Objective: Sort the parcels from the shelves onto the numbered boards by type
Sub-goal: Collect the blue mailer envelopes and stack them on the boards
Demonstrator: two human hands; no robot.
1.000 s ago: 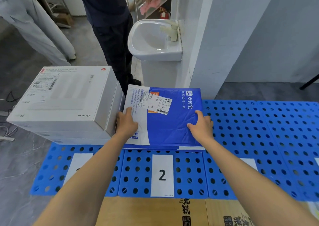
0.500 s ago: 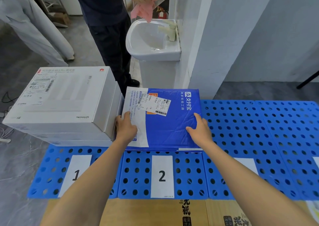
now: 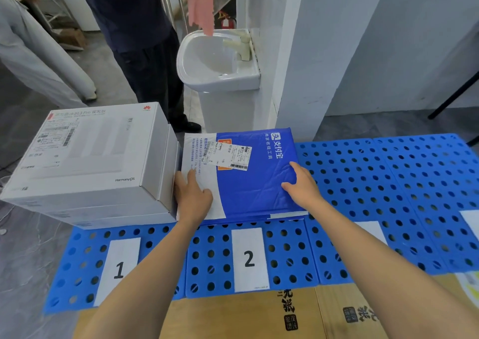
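A blue and white padded mailer (image 3: 248, 188) with a shipping label lies flat on the blue perforated board marked 2 (image 3: 285, 255), on top of other flat blue parcels. My left hand (image 3: 193, 196) rests flat on its white left part. My right hand (image 3: 302, 185) lies on its right edge with the fingers spread. Stacked white boxes (image 3: 88, 157) stand on the board marked 1 (image 3: 77, 261), touching the mailer's left side.
More blue boards (image 3: 404, 183) stretch to the right, bare but for white labels. A brown carton (image 3: 246, 315) lies at the front edge. Behind stand a white washbasin (image 3: 215, 61), a white pillar (image 3: 311, 53) and a person holding a pink cloth (image 3: 201, 4).
Both hands stay on the mailer, barely shifted. The person behind has lowered the pink cloth over the basin. The view has tilted a little.
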